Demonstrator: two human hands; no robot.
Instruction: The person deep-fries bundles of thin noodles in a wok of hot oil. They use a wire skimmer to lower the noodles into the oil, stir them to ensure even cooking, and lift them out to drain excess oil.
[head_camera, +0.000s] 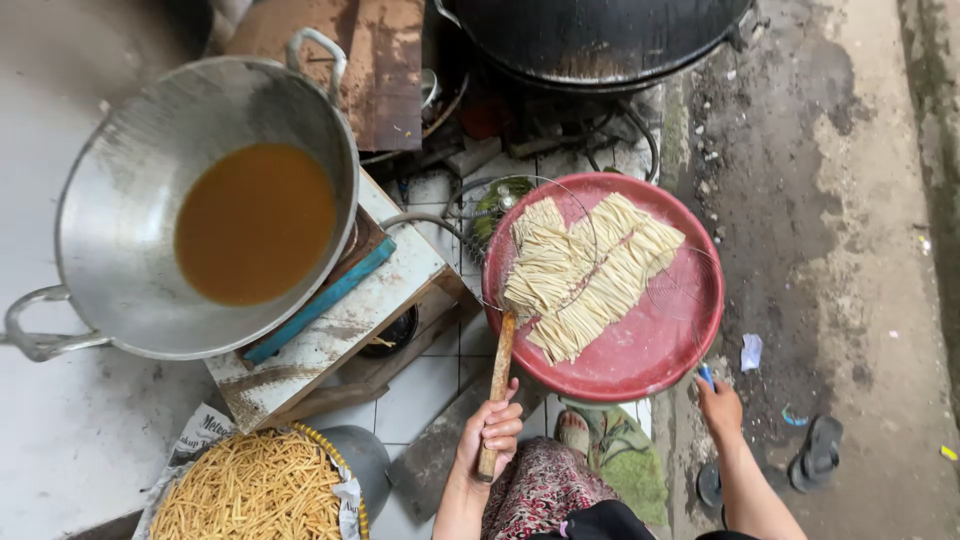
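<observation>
The left hand (490, 432) is wrapped tight around the wooden handle (497, 385) of a wire skimmer (545, 245). The skimmer's round wire end rests on a pile of pale dough strips (585, 275), which lie in a big red tray (660, 345) on the floor. The right hand (720, 405) grips a small blue handle (706, 377) at the tray's near rim; it looks like a second wire tool, but it is too faint to be sure. The two hands are well apart.

The strips look soft, bendy and light. They would likely tear or stick if squeezed, so it seems best to lift them from below with the wire, not pinch them. The wooden handle looks stiff and dry, a good spot to hold.

To the left, a big metal wok (130, 230) of brown oil (255, 222) sits on a stand. The oil may be hot and splashy. A basket (335, 462) of golden fried sticks (250, 490) sits near the bottom edge.
</observation>
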